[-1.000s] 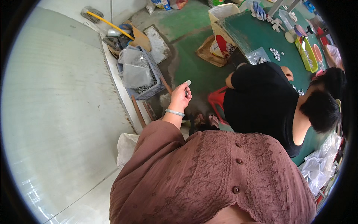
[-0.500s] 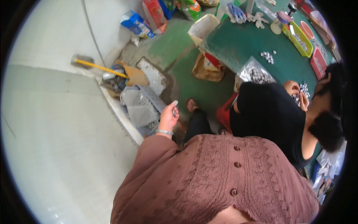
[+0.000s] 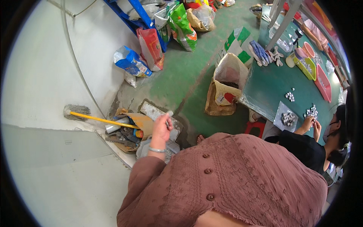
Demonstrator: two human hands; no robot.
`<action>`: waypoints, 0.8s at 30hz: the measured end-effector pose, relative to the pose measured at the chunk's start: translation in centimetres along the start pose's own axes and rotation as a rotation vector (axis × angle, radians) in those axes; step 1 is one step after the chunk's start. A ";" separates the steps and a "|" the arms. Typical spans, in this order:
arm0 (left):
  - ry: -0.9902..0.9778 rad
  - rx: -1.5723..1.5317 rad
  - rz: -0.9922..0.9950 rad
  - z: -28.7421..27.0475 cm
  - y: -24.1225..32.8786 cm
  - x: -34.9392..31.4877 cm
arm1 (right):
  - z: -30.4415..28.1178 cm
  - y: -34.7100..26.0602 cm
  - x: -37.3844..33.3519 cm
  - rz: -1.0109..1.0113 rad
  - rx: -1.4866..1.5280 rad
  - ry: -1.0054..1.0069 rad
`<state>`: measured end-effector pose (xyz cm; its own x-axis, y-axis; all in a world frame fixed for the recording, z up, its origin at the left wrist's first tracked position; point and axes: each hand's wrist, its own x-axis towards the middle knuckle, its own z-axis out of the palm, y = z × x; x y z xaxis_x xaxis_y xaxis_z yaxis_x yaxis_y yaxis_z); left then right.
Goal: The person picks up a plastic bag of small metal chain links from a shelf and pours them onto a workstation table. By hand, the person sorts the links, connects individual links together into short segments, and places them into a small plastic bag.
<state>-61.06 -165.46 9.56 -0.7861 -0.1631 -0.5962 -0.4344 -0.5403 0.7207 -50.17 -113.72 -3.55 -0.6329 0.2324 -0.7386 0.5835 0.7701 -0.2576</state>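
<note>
My left hand [image 3: 161, 128], with a pale bracelet at the wrist, is held out over the clutter by the wall. Its fingers are curled around a small whitish and silvery piece [image 3: 170, 113], which sticks out past the thumb. Most of that piece is hidden, so its kind does not show. Below the hand are a grey plastic container [image 3: 172, 146] and a brown cardboard piece [image 3: 143, 123]. My right hand is out of view.
At the right, a person in black [image 3: 298, 147] handles small metal parts on a green table [image 3: 270, 85]. An open sack [image 3: 230, 68] stands by the table corner. A yellow-handled mop [image 3: 102, 118] leans by the wall; filled bags [image 3: 182, 28] stand farther off.
The view has shifted forward along the floor; the open sack, far bags and blue rack show more fully. My left hand still grips the small piece. The seated person now appears farther right.
</note>
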 end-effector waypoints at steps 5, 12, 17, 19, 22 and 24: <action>-0.272 0.028 0.135 4.5 10.9 3.0 | -0.2 -11.7 1.5 -0.096 0.073 0.060; -0.400 0.127 0.257 8.4 19.4 8.8 | -7.6 -39.7 3.3 -0.758 0.248 0.104; -0.287 0.244 0.360 10.6 26.7 16.2 | -14.0 -61.0 2.9 -1.075 0.574 -0.352; -0.296 0.282 0.373 11.5 30.0 19.0 | -15.7 -67.3 2.7 -1.155 0.639 -0.420; -0.306 0.371 0.464 13.7 34.0 23.3 | -18.3 -74.3 4.7 -1.281 0.677 -0.408; -0.334 0.446 0.502 14.9 35.6 26.8 | -19.8 -76.9 6.5 -1.281 0.596 -0.262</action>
<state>-104.13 -176.70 24.50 -0.9975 -0.0040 -0.0699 -0.0695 -0.0694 0.9952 -109.29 -159.67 23.78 -0.8037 -0.5822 0.1230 -0.1422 -0.0128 -0.9898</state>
